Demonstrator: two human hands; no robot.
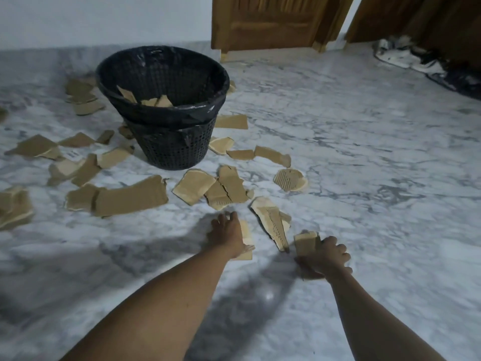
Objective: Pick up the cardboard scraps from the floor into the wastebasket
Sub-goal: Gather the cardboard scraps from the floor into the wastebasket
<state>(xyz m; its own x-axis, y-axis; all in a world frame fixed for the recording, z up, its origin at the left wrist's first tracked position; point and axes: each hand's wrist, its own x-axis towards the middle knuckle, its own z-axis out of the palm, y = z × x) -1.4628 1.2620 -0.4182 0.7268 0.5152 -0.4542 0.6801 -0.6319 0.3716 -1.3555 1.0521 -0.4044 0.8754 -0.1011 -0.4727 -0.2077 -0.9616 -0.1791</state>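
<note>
A black mesh wastebasket (171, 149) lined with a black bag stands on the marble floor, with a few cardboard scraps (156, 100) inside. Several brown cardboard scraps lie around it, among them a long piece (130, 196) and a torn pointed piece (273, 222). My left hand (226, 234) lies on a pale scrap (247, 243) on the floor; its fingers point away and their grip is hidden. My right hand (325, 256) grips a small folded scrap (304, 242) just above the floor.
A white wall runs behind the wastebasket. A wooden door (268, 22) stands at the back, and a dark crumpled heap (426, 61) lies at the far right. Bare marble floor (364, 152) spreads to the right.
</note>
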